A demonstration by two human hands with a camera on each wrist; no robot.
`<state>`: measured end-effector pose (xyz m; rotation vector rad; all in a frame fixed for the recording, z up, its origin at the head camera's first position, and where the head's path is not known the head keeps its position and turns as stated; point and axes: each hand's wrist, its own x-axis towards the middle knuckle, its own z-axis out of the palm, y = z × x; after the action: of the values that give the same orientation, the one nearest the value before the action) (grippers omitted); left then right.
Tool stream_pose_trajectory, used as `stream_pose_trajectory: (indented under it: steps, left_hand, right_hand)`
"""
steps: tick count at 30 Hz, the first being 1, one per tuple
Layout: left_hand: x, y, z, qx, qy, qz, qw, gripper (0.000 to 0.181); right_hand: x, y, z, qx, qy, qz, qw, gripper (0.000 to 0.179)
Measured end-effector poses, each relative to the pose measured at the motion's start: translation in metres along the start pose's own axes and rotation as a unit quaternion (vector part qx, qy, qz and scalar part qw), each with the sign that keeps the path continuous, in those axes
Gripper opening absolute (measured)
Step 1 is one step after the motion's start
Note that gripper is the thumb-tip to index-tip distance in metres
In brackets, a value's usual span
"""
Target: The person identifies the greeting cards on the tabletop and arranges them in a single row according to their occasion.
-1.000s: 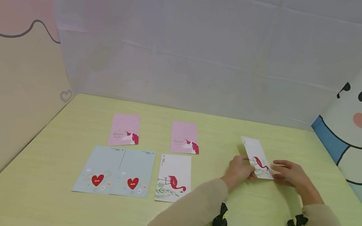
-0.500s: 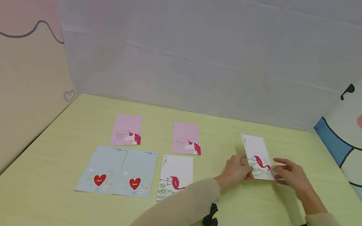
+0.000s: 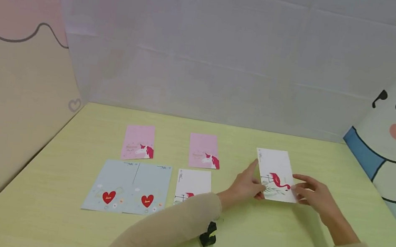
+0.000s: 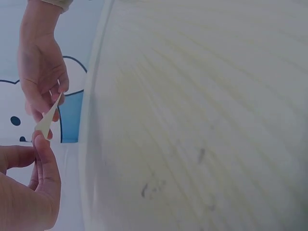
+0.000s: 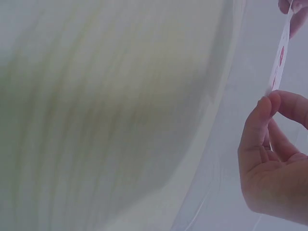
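A white card with a red flamingo (image 3: 277, 164) is held up off the table between both hands, tilted so its printed face shows in the head view. My left hand (image 3: 245, 185) pinches its left edge, thumb in front. At the right edge, my right hand (image 3: 314, 197) pinches the card between thumb and fingertip; the right wrist view shows this grip on the card (image 5: 280, 62). Seen nearly edge-on in the left wrist view, the card (image 4: 46, 122) spans from one hand to the other. A second flamingo card (image 3: 193, 182) lies flat, its lower part hidden by the left sleeve.
Two pink unicorn cards, left (image 3: 138, 140) and right (image 3: 202, 147), lie farther back. Two pale blue heart cards (image 3: 114, 179) lie side by side at the left. The yellow-green table (image 3: 37, 210) ends at a white sheet (image 3: 197, 77) behind.
The held flamingo card has shifted left and slightly nearer, and now faces the head camera more fully. The left hand moved left with it; the right thumb and fingertip have come onto the right edge.
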<state>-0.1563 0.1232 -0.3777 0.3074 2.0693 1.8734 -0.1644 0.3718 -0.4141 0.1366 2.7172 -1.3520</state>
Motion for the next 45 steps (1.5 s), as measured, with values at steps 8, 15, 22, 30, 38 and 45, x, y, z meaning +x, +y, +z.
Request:
stream_pose_trajectory:
  steps: [8,15,22,30,38,45]
  left_hand:
    - [-0.011,0.0,-0.019,0.004,-0.022,0.003,0.9997,0.08]
    - [-0.017,-0.001,-0.032,0.003,-0.03,-0.005,0.9995,0.081]
    - [-0.028,-0.002,-0.048,0.017,-0.045,0.002,0.9989,0.081]
    - [-0.037,-0.005,-0.064,0.02,-0.047,0.016,0.9986,0.08]
    - [-0.045,-0.012,-0.077,0.034,-0.045,0.017,0.9983,0.08]
    - [-0.054,-0.014,-0.089,0.046,-0.046,0.004,0.9979,0.081]
  right_hand:
    - [-0.018,-0.034,0.009,0.032,-0.016,-0.007,0.9994,0.063]
    - [-0.045,-0.081,0.018,0.019,-0.021,-0.03,0.9991,0.053]
    - [-0.052,-0.095,0.027,0.027,-0.031,-0.058,0.9975,0.05]
    - [-0.053,-0.097,0.038,0.073,-0.048,-0.081,0.9929,0.051]
    - [-0.057,-0.105,0.051,0.1,-0.064,-0.087,0.9891,0.051]
    - [-0.06,-0.113,0.061,0.116,-0.087,-0.09,0.9854,0.055]
